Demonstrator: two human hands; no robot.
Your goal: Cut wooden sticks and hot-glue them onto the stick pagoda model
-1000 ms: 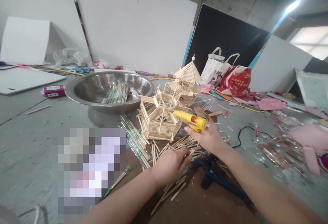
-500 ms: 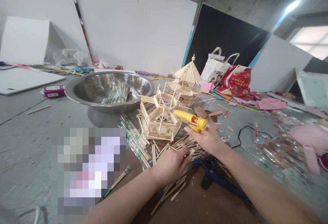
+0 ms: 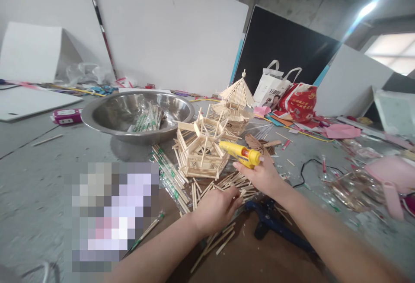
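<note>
My right hand (image 3: 264,176) grips a yellow glue gun (image 3: 240,153) whose nozzle points left at a six-sided frame of wooden sticks (image 3: 200,150). My left hand (image 3: 216,207) rests with curled fingers on a loose pile of wooden sticks (image 3: 233,183), pinching among them; what it holds is hidden. Behind the frame stands a finished stick pavilion with a pointed roof (image 3: 236,99).
A large steel bowl (image 3: 138,114) with wrapped sticks stands at the back left. Wrapped chopsticks (image 3: 168,175) lie beside the frame. A blue tool (image 3: 275,227) lies under my right forearm. Bags (image 3: 288,95), pink scraps and a black cable (image 3: 308,168) clutter the right. White boards lean behind.
</note>
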